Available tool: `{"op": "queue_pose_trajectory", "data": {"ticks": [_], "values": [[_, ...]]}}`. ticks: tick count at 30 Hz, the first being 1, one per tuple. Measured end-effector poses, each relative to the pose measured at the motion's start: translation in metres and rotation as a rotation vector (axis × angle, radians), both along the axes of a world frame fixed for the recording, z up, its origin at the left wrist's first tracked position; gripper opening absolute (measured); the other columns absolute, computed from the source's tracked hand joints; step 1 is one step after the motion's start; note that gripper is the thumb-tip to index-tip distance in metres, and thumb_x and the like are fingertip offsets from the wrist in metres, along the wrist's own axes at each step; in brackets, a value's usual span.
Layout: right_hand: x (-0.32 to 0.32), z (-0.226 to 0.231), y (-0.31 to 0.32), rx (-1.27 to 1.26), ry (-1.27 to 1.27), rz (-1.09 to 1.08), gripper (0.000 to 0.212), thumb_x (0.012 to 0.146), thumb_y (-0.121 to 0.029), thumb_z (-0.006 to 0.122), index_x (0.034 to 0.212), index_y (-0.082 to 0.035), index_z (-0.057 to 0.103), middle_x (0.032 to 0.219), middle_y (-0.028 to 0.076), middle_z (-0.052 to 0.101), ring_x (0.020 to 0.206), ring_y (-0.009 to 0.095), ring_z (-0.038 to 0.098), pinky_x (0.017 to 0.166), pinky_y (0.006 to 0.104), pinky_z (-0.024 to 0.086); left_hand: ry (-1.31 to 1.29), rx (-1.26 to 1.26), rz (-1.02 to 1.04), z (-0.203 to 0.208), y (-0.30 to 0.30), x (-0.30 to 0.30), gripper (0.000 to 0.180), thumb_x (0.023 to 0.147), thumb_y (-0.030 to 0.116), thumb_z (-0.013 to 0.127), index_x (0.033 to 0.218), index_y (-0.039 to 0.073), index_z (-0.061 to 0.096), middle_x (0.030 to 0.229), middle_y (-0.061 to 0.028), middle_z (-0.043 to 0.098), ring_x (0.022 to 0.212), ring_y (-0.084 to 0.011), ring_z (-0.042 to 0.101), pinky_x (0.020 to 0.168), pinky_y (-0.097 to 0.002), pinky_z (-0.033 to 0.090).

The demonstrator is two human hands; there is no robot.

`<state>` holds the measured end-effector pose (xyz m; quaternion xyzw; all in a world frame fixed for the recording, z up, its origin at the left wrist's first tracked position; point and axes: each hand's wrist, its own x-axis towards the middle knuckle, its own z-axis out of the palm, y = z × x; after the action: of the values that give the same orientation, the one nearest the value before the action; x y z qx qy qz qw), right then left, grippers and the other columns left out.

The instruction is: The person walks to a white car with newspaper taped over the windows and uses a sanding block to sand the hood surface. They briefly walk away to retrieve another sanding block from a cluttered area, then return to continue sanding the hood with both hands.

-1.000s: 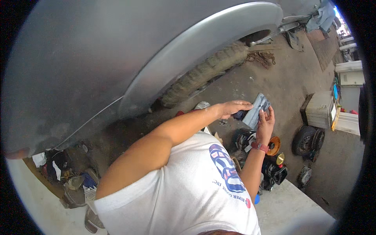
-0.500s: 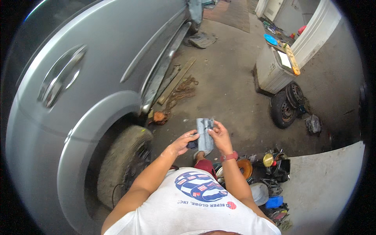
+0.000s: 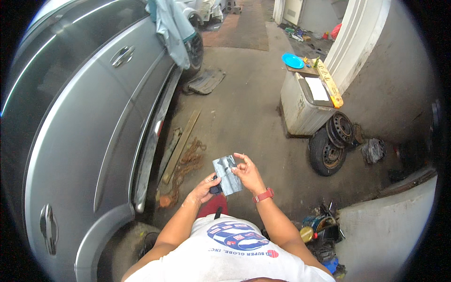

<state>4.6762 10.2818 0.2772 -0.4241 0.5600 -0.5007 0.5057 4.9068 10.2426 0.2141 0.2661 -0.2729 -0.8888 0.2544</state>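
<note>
Concrete floor (image 3: 239, 113), brown-grey and stained, runs away through a workshop bay toward a reddish strip of flooring (image 3: 244, 26) at the far end; along the left side stands a grey car (image 3: 89, 127), its doors shut, with a pale blue cloth (image 3: 170, 35) hanging over its far part; on the floor beside the car lie a wooden plank (image 3: 182, 145), a rusty chain (image 3: 188, 162) and, farther off, a dark flat panel (image 3: 206, 82). To the right, near a grubby grey wall (image 3: 380, 89), stands a dirty white box (image 3: 300, 103); on its top are a blue plate (image 3: 293, 60), a white paper (image 3: 316, 89) and a long yellow tool (image 3: 330, 83); just beside it a tyre (image 3: 319, 157) and bare wheel rims (image 3: 340, 127) lean together. Mixed clutter (image 3: 324, 235) fills the floor at lower right, next to a pale panel (image 3: 390, 221).

Centrally, in front of the person's white shirt (image 3: 225, 261), a flat grey sheet with dark patches (image 3: 228, 178) is held above the floor; the left hand (image 3: 204, 189) grips its left edge, thumb on top, together with a small dark object (image 3: 215, 188); the right hand (image 3: 249, 175), above a red wristwatch (image 3: 263, 195), has its thumb at the sheet's right edge and its index finger raised; whether it pinches or only touches, I cannot tell.
</note>
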Motion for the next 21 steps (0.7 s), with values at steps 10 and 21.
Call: {"op": "queue_pose_trajectory", "data": {"ticks": [10, 21], "values": [[-0.212, -0.042, -0.245, -0.002, 0.021, -0.325, 0.054, 0.097, -0.001, 0.075, 0.149, -0.007, 0.060, 0.082, -0.004, 0.067, 0.076, 0.004, 0.060, 0.071, 0.0255, 0.050, 0.015, 0.002, -0.230, -0.012, -0.297, -0.230, 0.047, 0.107, 0.030, 0.074, 0.147, 0.011, 0.058, 0.132, -0.0028, 0.070, 0.121, -0.0159, 0.069, 0.109, -0.0381, 0.055], [-0.435, -0.053, -0.528, -0.072, -0.012, -0.489, 0.050, 0.098, 0.002, 0.073, 0.146, -0.004, 0.059, 0.089, 0.000, 0.070, 0.081, 0.005, 0.065, 0.074, 0.0248, 0.054, -0.043, -0.019, -0.376, -0.012, -0.608, -0.469, 0.030, 0.106, 0.026, 0.076, 0.133, 0.015, 0.066, 0.118, 0.0031, 0.072, 0.108, -0.0110, 0.070, 0.097, -0.0323, 0.057]]}}
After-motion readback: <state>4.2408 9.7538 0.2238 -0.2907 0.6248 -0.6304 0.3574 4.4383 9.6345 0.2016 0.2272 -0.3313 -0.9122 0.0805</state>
